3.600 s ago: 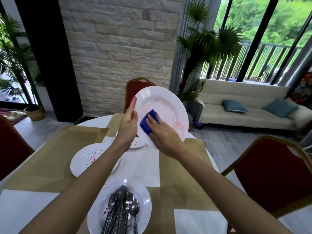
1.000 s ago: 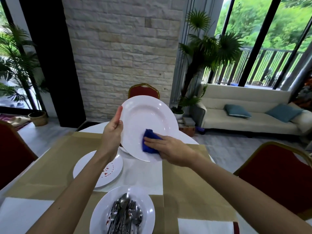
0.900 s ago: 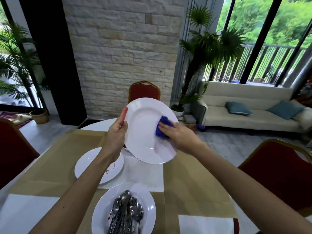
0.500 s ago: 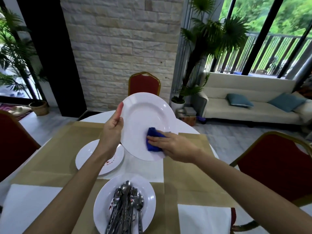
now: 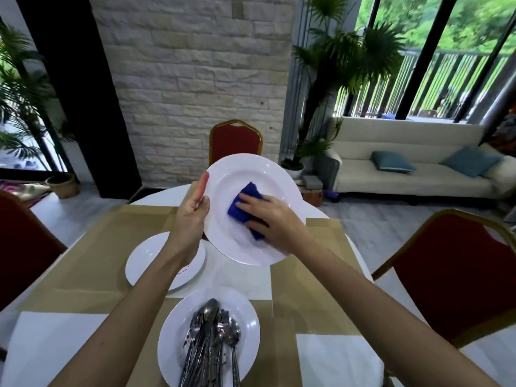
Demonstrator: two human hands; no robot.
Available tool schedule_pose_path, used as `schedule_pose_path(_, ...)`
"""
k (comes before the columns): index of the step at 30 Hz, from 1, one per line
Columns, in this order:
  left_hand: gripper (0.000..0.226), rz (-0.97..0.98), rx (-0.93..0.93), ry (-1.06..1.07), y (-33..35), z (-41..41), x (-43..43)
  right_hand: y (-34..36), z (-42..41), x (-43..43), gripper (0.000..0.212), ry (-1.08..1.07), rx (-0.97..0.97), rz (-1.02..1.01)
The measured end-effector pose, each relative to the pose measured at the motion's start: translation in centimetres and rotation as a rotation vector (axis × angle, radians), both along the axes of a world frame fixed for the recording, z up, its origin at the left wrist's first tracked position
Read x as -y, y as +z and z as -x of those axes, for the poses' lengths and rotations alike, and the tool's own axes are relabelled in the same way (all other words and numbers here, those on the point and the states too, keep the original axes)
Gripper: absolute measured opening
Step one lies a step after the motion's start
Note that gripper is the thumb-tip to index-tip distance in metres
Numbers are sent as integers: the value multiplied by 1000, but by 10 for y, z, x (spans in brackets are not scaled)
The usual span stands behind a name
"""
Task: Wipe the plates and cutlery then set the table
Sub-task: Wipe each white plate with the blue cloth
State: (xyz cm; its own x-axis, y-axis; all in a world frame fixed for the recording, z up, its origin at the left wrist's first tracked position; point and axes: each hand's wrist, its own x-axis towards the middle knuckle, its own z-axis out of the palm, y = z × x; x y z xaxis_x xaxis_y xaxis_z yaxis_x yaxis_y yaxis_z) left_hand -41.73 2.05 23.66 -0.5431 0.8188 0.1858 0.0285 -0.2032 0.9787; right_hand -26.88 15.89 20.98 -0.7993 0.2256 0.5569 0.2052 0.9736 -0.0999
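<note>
nearest the viewer, two white paper napkins [image 5: 50, 344] lie on tan woven placemats [image 5: 92, 261]. between the napkins stands a round, glossy white plate [image 5: 247, 325] heaped with steel cutlery [image 5: 212, 344] – spoons and other pieces, handles toward the viewer, some flecked with red. just beyond it, to the left, a second white plate [image 5: 145, 258] rests flat on the table [image 5: 164, 195], a red smear at its near right edge; the left forearm hides part of it. above the table, the left hand [image 5: 192, 219] grips the left rim of a third plate, the dinner plate [image 5: 248, 169], thumb straight up along the front edge and palm wrapped round the rim; the plate is lifted, tilted to face the viewer, its surface smooth and white. the right hand [image 5: 273, 219] lies over the well with fingers nearly flat, pressing a blue cloth [image 5: 245, 210] against it – whether the thumb pinches the cloth cannot be told. behind stand a red padded chair [image 5: 234, 141] with a gold frame, a rough pale stone wall [image 5: 195, 65], a potted palm [image 5: 335, 57] and a cream sofa [image 5: 405, 180].
</note>
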Motion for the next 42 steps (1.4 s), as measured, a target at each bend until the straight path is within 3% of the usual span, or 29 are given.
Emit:
schedule_pose_path(2,44,-17,10,-21,7,-1,-1,7,-1,-11,47,-221,-60,-29)
schedule_pose_path(4,46,-21,-14,-59,11,-5,-4,11,-1,-11,54,-355,4,72)
schedule_pose_path(6,44,-2,-57,-76,7,-7,-4,13,3,-2,59,-275,90,95)
schedule_pose_path(9,45,14,-42,-121,-5,-14,0,15,3,-3,58,-150,156,-211)
schedule_pose_path(11,46,8,-46,-124,-9,-21,3,20,2,-17,55,-252,83,-349)
schedule_pose_path(15,46,-40,-74,-78,-6,-25,5,34,-3,-30,50,-539,-183,-273)
schedule_pose_path(17,46,-80,-65,-2,-3,-25,5,37,-8,-31,50,-667,-166,-96)
schedule_pose_path(20,47,-123,-43,155,0,-25,-2,28,-11,-20,47,-772,-124,382)
schedule_pose_path(23,48,-157,-79,270,-3,-26,-9,14,-6,3,40,-788,-307,777)
schedule_pose_path(27,48,-202,-202,401,-5,-40,-11,-5,6,26,31,-815,-513,1089)
schedule_pose_path(32,54,-201,-290,433,-16,-72,-10,-8,23,59,11,-559,-770,1829)
schedule_pose_path(34,62,-205,-385,406,-14,-67,-6,1,21,49,18,-491,-756,1776)
schedule_pose_path(36,72,-218,-410,399,-6,-56,2,11,13,31,22,-431,-737,1599)
schedule_pose_path(40,83,-205,-67,318,26,-8,1,36,-7,-2,34,-373,-532,1320)
schedule_pose_path(42,67,-72,171,99,44,25,5,48,-18,-14,38,-335,-374,1228)
